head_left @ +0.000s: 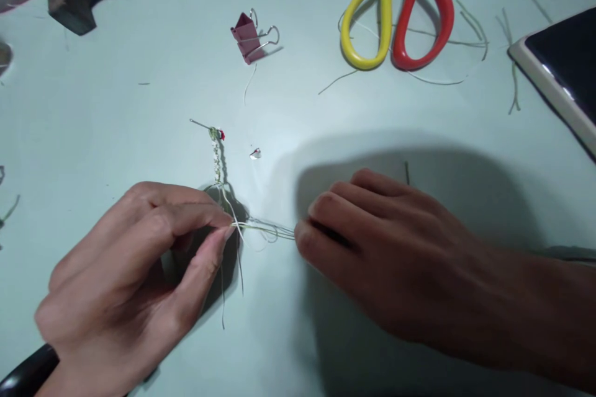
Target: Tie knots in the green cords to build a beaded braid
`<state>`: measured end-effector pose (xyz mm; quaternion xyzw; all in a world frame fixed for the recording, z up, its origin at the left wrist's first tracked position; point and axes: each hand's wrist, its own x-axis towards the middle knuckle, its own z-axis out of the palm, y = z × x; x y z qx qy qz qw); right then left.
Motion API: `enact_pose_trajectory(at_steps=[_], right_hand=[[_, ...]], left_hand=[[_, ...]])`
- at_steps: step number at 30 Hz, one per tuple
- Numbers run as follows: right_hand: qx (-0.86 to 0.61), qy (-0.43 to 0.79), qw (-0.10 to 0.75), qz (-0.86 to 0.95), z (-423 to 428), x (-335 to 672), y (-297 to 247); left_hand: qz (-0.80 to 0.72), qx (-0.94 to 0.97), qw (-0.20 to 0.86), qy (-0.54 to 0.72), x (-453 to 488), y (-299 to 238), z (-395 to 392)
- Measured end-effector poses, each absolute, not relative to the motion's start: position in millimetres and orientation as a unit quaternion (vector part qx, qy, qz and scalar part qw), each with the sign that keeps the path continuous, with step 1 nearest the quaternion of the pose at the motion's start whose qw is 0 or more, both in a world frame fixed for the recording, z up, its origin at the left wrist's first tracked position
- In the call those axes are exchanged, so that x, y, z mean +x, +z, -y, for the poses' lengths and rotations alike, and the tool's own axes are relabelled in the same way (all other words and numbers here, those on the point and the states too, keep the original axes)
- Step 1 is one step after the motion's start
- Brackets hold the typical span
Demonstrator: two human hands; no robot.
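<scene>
While the left hand (135,260) pinches thin threads (270,229) between thumb and forefinger, the right hand (372,242) is curled closed on the same strands, its fingertips tucked under and hidden. The threads stretch across the short gap between the hands, with a loose loop drooping below and two loose ends trailing toward the person beside the left thumb. Just beyond the left fingertips, the knotted green-and-white cord (216,158) runs away from the person, and a pin (199,123) slants through its far end next to a red bit. A small scrap (255,153) lies beyond the gap between the hands.

Pale tabletop (116,130) stretches from the left knuckles out to the hammer (72,9), which lies near the table's far left edge. More of it spreads beyond the right knuckles to the scissors (385,18), whose yellow and red grips look plain, and thread snippets (514,90). A pink binder clip (248,40) sits beyond the cord. Well to the right of the right hand's fingers, a flat device (568,65) shows a dark face and pale rim.
</scene>
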<state>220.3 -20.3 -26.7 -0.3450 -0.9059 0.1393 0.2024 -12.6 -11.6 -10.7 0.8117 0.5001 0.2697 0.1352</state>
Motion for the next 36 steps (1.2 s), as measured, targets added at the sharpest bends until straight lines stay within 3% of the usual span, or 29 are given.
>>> enact_pose_trajectory(at_steps=[36], right_hand=[[-0.366,0.171,0.206,0.891,19.0,219.4,-23.1]], left_hand=[[-0.525,0.804,0.218,0.174,-22.6,-10.2,12.9]])
